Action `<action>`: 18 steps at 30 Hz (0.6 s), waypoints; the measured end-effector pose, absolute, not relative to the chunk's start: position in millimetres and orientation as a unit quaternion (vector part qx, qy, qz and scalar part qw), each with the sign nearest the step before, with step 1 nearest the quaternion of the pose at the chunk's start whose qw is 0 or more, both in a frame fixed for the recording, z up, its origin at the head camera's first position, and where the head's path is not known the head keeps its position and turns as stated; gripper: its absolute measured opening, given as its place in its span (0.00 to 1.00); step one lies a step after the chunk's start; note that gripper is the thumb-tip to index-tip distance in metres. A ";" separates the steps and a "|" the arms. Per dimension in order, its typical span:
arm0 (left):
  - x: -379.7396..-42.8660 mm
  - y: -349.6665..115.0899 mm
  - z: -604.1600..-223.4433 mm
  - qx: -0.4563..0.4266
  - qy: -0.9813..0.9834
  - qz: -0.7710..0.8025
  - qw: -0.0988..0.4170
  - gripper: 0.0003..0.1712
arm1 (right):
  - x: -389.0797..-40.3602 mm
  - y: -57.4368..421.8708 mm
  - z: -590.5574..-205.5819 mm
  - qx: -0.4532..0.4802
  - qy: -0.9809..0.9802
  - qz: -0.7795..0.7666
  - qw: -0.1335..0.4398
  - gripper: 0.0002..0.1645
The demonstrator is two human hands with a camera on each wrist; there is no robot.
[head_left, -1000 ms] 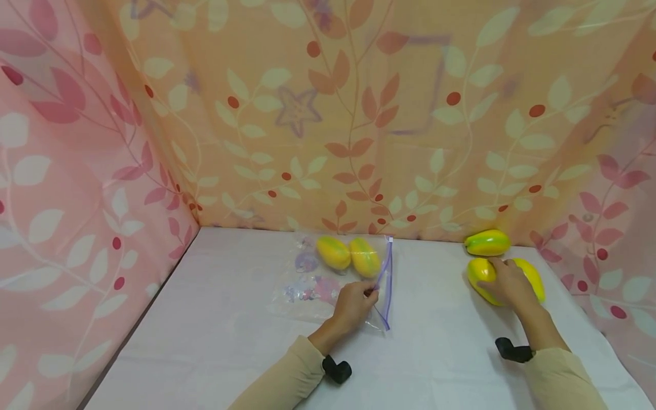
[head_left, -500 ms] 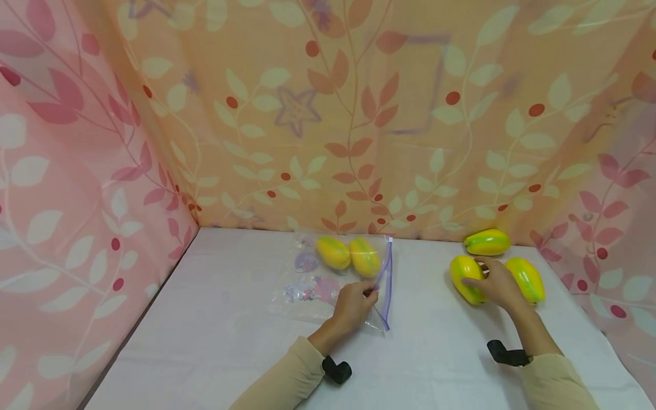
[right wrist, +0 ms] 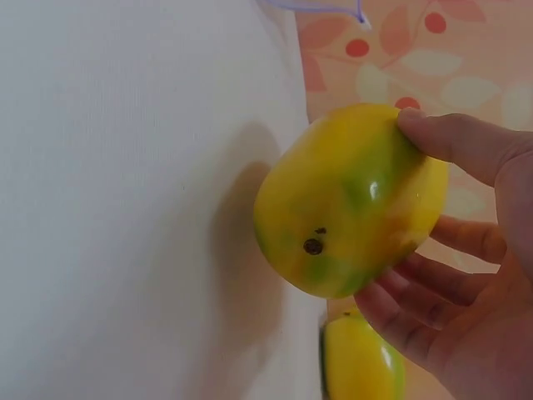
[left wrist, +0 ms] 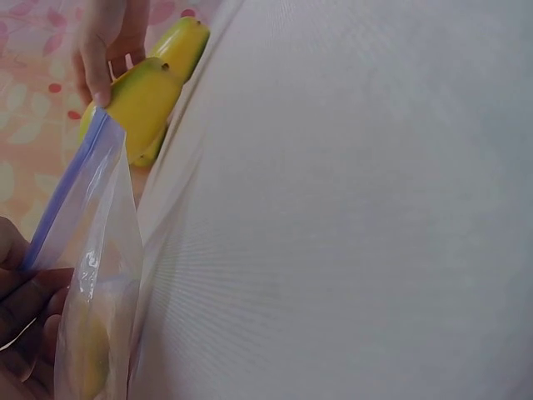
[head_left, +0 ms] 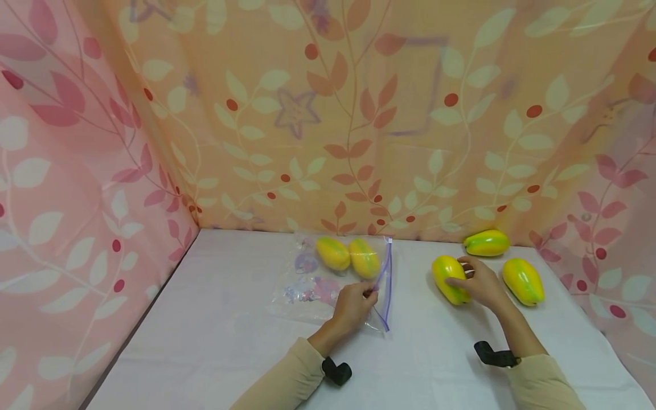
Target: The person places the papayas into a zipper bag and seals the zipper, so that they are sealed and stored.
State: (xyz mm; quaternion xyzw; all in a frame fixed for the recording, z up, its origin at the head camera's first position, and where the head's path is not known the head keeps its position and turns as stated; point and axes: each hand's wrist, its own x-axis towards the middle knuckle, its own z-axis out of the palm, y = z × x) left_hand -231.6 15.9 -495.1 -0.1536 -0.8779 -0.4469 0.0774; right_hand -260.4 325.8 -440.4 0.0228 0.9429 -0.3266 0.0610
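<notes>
One desk (head_left: 205, 347), white-covered, faintly creased, set against an orange back curtain (head_left: 353, 188) printed with leaf sprays, red dots and pale purple outlines, including a star. Two pink side curtains with white and darker pink leaves: left curtain (head_left: 56, 222) and right curtain (head_left: 615, 222).

Bags: one. Clear plastic bag (head_left: 302, 310) lying near the middle of the desk, toward the back edge, with purple and pink print; purple zip (head_left: 388, 296) along the right side, mouth parted.

Fruits: five, all yellow with green patches. Inside the bag, two, side by side toward the back: left bagged fruit (head_left: 332, 254) and right bagged fruit (head_left: 364, 259). Outside the bag, three: held fruit (head_left: 443, 276), between the bag and the loose pair; rear fruit (head_left: 487, 243), near the back curtain; right fruit (head_left: 523, 282), near the right edge of the desk.

Hands: two, apart from each other; left hand (head_left: 351, 307) pinching the bag at the zip; right hand (head_left: 482, 282) clamped around the held fruit. Contact of held fruit with desk: cannot tell; shadow beside it.

Wrist devices: two, black; left device (head_left: 336, 370) and right device (head_left: 496, 354). Sleeves: two, beige; left sleeve (head_left: 287, 376) and right sleeve (head_left: 545, 381).
</notes>
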 end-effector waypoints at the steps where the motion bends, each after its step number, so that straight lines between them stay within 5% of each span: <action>1: -231.4 15.8 -495.0 -0.155 -0.878 -0.445 0.080 0.09 | -261.1 324.2 -441.4 0.020 0.942 -0.329 0.059 0.53; 18: -230.9 15.7 -494.9 -0.159 -0.874 -0.450 0.095 0.08 | -269.5 294.2 -440.7 0.012 0.928 -0.365 0.069 0.51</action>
